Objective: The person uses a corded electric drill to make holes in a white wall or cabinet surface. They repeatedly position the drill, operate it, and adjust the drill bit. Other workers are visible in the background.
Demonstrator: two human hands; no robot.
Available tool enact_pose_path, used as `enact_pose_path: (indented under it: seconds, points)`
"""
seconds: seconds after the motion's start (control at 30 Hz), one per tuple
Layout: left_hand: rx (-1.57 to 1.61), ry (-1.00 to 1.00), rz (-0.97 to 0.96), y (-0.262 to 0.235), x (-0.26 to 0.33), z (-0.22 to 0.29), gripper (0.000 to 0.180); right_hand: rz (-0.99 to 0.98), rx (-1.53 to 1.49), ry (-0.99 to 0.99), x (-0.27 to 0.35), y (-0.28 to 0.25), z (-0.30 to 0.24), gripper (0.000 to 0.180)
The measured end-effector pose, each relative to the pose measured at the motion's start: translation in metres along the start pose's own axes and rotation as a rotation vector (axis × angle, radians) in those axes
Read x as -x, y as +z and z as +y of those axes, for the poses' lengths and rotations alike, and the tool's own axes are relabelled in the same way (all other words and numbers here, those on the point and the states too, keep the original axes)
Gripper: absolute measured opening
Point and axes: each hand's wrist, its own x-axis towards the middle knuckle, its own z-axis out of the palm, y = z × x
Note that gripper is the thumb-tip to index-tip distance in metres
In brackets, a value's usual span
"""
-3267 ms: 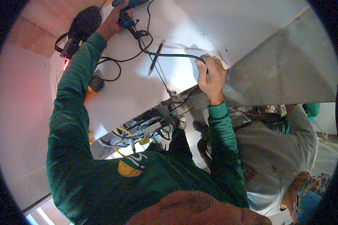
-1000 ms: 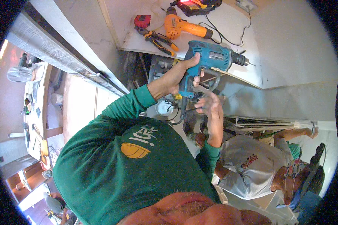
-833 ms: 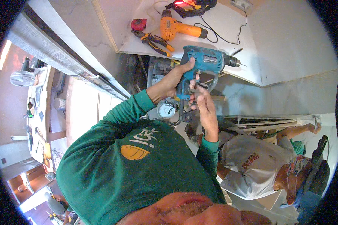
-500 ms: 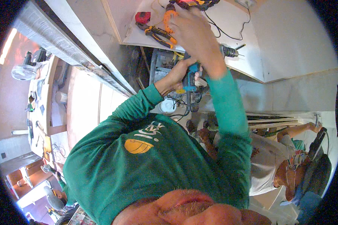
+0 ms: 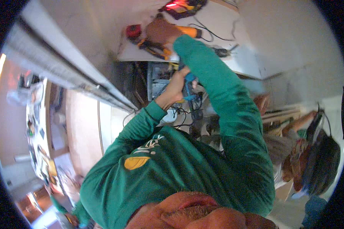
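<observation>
My left hand (image 5: pixel 176 88) is wrapped around the handle of a blue corded power drill (image 5: pixel 189 84), its fingertips showing on the far side. The drill's dark chuck (image 5: pixel 221 52) points right, and my right forearm hides most of its body. My right hand (image 5: pixel 160 31) is closed over an orange-and-black tool (image 5: pixel 188 31) lying on the white board; blur and the hand itself hide its exact kind. Beside that hand lie orange-and-black pliers (image 5: pixel 155 49) and a red tape measure (image 5: pixel 133 31).
A dark item with a glowing red light (image 5: pixel 183 7) and a black cable (image 5: pixel 206 28) are on the white board (image 5: pixel 240 63). Below are a grey crate (image 5: pixel 153 82) and a white round container (image 5: pixel 169 115). Another person (image 5: pixel 294 156) is at the right, beside a dark bag (image 5: pixel 325 164).
My right hand has moved left and down onto the orange-and-black tool, and its forearm now crosses over the drill. My left hand keeps hold of the drill. The whole view has shifted.
</observation>
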Motion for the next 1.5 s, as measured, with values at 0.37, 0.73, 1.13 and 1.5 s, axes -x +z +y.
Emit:
enact_pose_path:
  seconds: [0.37,0.73,1.13,1.5]
  points:
    - [-0.049,0.037,-0.018,0.013,0.010,0.009,0.043,0.516,-0.100,0.004,0.017,-0.003,-0.018,0.021]
    - [-0.089,-0.031,-0.052,0.025,0.013,0.020,0.048,0.897,-0.907,0.589,0.288,-0.053,-0.017,0.017]
    - [-0.059,-0.028,-0.011,0.014,0.007,0.017,0.056,0.957,-0.835,0.962,0.366,-0.023,0.000,0.022]
    - [-0.030,-0.071,-0.040,0.012,0.008,0.019,0.052,0.849,-0.755,0.998,0.361,-0.032,-0.019,0.020]
